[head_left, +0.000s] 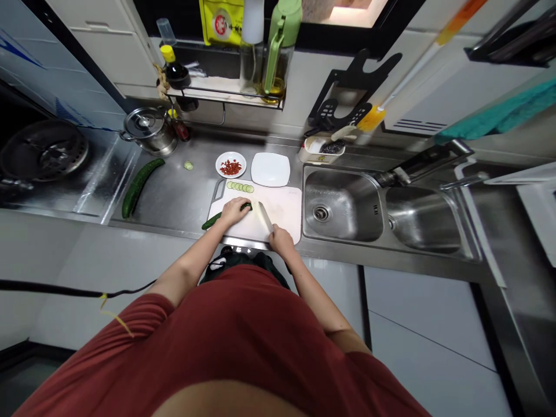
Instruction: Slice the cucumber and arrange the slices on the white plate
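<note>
Cucumber (212,221) juts past left edge of cutting board (286,202), near front corner; left hand (234,212) holding it, right hand (281,240) gripping knife (264,216). Step judged: slicing; next cut likely needs steady hold.

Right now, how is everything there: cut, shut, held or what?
Knife, held in the right hand
Cucumber, held down by the left hand
Slices, in a row on the board
Other cucumber, looks whole
Red pieces, chopped, in the round dish
Square dish, face up
Pot, lid on
Dark bottle, yellow cap on
</note>
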A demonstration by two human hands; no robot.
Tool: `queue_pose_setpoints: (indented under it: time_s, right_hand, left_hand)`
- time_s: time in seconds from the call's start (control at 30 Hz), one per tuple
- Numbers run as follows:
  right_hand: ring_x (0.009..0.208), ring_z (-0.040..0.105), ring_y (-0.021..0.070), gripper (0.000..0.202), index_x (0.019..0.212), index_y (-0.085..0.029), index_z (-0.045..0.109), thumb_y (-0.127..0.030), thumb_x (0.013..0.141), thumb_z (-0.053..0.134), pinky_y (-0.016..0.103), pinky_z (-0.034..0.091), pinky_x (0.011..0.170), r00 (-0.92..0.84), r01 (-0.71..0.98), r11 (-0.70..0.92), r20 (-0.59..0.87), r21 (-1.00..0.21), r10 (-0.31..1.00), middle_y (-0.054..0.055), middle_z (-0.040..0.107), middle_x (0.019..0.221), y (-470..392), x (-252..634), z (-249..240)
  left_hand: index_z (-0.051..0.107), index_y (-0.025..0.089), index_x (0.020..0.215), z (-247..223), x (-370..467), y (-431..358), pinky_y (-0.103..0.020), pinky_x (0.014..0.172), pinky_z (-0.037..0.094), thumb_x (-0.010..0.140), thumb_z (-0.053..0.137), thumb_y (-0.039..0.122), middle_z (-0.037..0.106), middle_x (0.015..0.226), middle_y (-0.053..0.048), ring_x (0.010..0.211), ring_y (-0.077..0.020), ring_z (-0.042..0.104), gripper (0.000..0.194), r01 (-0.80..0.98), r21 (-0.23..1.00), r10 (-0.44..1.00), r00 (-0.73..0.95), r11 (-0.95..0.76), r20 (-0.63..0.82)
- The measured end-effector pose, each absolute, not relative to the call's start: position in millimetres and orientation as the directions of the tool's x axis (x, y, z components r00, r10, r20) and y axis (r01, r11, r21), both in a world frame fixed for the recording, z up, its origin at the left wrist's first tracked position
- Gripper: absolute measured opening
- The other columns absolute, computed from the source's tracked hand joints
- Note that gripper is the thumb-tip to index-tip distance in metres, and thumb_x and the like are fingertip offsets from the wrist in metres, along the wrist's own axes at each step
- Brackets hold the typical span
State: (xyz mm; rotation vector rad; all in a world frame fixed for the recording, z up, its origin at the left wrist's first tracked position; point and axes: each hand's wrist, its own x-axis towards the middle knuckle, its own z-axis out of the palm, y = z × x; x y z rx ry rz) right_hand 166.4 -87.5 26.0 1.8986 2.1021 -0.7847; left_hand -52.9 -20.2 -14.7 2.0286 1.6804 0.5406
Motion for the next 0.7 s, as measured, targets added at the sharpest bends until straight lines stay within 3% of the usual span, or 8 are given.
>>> queue_pose_setpoints:
  time_s: [0.23, 0.5, 0.7]
  right_hand:
    - [0.093, 0.063, 0.0212, 0.034, 0.127, -0.023, 0.052, -0.021, 0.097, 0.037, 0.030, 0.042, 0.079, -0.046, 0.992, -0.001, -0.369, -0.127, 0.928, 0.011, 0.057, 0.111, -80, 169, 36]
    - [0.096, 0.056, 0.0220, 0.040, 0.135, -0.023, 0.048, -0.026, 0.096, 0.043, 0.031, 0.037, 0.083, -0.039, 0.997, 0.020, -0.256, -0.076, 0.966, 0.012, 0.048, 0.120, -79, 169, 48]
    - [0.095, 0.052, 0.0205, 0.041, 0.136, -0.024, 0.047, -0.026, 0.095, 0.046, 0.029, 0.034, 0.082, -0.098, 0.993, 0.084, -0.187, -0.083, 0.978, 0.011, 0.047, 0.122, -81, 174, 48]
  left_hand:
    - [0.066, 0.027, 0.113, -12, -52, -22, -0.034, 0.097, 0.045, 0.090, 0.054, 0.036, 0.066, 0.116, -0.003, 0.110, -0.0219, 0.058, 0.028, 0.796, 0.589, 0.989, 0.147, -0.137, 0.032]
    - [0.067, 0.021, 0.111, 3, -47, -7, -0.031, 0.092, 0.048, 0.096, 0.041, 0.036, 0.067, 0.114, -0.005, 0.107, -0.0195, 0.060, 0.034, 0.694, 0.717, 0.996, 0.006, -0.069, 0.090]
    - [0.069, 0.023, 0.111, 18, -40, 4, -0.036, 0.104, 0.041, 0.088, 0.057, 0.037, 0.065, 0.119, -0.004, 0.116, -0.0220, 0.054, 0.030, 0.699, 0.675, 0.965, 0.251, -0.236, 0.077]
